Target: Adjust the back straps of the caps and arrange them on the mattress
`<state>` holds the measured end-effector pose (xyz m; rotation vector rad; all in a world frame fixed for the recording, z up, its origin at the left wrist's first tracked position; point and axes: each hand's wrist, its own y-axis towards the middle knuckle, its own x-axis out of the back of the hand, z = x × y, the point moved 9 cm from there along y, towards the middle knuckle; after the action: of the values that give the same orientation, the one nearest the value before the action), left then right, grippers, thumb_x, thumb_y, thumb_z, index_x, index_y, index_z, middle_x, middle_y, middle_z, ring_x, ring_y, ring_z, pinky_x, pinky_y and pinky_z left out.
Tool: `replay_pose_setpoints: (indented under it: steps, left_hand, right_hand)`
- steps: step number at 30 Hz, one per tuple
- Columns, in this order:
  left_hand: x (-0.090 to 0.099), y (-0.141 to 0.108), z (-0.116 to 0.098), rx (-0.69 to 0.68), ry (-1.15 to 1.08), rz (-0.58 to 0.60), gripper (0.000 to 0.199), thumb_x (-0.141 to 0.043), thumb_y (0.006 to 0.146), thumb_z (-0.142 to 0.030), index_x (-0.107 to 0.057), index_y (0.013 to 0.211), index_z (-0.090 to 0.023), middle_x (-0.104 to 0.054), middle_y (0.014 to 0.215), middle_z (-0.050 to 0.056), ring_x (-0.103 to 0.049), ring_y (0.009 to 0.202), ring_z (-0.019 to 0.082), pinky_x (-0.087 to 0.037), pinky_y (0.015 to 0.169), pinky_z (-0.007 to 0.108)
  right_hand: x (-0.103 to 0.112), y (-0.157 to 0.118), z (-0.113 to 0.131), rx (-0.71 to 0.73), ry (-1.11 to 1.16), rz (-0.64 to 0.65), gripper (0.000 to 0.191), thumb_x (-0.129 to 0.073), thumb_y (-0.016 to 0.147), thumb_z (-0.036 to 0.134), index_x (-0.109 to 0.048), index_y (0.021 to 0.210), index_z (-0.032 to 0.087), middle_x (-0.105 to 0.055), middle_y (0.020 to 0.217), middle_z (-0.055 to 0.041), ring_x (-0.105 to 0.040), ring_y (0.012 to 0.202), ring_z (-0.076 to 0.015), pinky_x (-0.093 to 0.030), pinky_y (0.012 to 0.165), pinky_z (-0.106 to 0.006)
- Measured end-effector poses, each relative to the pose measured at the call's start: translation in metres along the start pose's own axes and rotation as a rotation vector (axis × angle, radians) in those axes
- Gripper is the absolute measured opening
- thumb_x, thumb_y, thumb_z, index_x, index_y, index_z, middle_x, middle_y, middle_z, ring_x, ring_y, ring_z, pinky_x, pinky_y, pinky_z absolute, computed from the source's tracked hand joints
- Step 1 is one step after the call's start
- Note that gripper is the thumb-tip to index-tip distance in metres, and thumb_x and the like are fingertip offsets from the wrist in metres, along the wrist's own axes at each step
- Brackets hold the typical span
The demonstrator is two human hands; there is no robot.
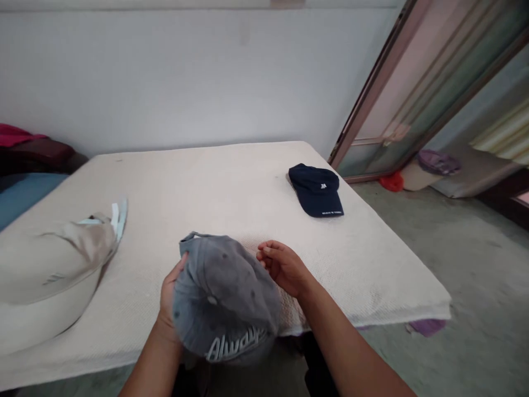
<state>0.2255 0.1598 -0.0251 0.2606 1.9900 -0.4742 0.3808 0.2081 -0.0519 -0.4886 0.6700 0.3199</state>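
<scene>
A grey cap (231, 292) with white raised lettering hangs at the near edge of the covered table, its crown facing up toward me. My left hand (171, 295) grips its left side, with most of the fingers hidden beneath the fabric. Just right of the cap is my right hand (283, 267), its fingers slightly curled and apart, holding nothing. A navy cap (316, 187) with a small white emblem rests near the table's right edge. Beige caps (53, 275) lie at the left side, partly cut off by the view.
The table (198, 187) has a cream textured cover and stands against a pale wall. Dark and blue items (28, 187) sit beyond its left edge. A sliding door frame rises at the right, with a pale bin (419, 175) on the floor beyond.
</scene>
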Motion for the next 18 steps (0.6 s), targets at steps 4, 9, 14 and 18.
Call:
replay_pose_setpoints:
  steps: [4,9,14,18]
  left_hand:
    - [0.013,0.003,-0.053,-0.352,-0.060,-0.002,0.049,-0.020,0.092,-0.030,-0.058,0.120,-0.019,-0.069,0.107,0.005,-0.057,0.109,0.018,-0.035,0.101,0.035]
    - [0.033,-0.002,-0.076,-0.507,-0.068,-0.175,0.047,-0.023,0.090,-0.028,-0.043,0.132,-0.024,-0.058,0.125,0.006,-0.053,0.114,0.018,-0.032,0.102,0.039]
    - [0.052,-0.018,-0.090,-0.629,-0.082,-0.366,0.045,-0.023,0.091,-0.026,-0.054,0.124,-0.023,-0.067,0.112,0.007,-0.063,0.097,0.017,-0.044,0.091,0.035]
    - [0.052,-0.022,-0.087,-0.576,-0.112,-0.387,0.047,-0.029,0.090,-0.042,-0.069,0.099,-0.019,-0.073,0.088,0.008,-0.067,0.086,0.021,-0.047,0.087,0.039]
  right_hand:
    - [0.009,-0.006,-0.014,-0.041,-0.127,-0.060,0.020,-0.064,0.074,0.034,-0.058,0.079,0.016,-0.060,0.073,-0.0016,-0.054,0.064,-0.0113,-0.040,0.060,-0.024]
    - [-0.011,-0.019,-0.035,-0.199,-0.030,0.123,0.025,-0.058,0.079,0.040,-0.060,0.090,0.017,-0.061,0.077,-0.0021,-0.055,0.065,-0.0113,-0.040,0.060,-0.023]
    - [-0.022,-0.024,-0.037,-0.234,0.098,0.240,0.028,-0.070,0.067,0.016,-0.060,0.093,0.016,-0.063,0.082,-0.0022,-0.060,0.069,-0.0125,-0.044,0.064,-0.025]
    - [-0.013,-0.015,-0.031,-0.144,0.183,0.139,0.035,-0.073,0.062,0.012,-0.060,0.094,0.019,-0.066,0.085,-0.0010,-0.063,0.072,-0.0134,-0.046,0.068,-0.026]
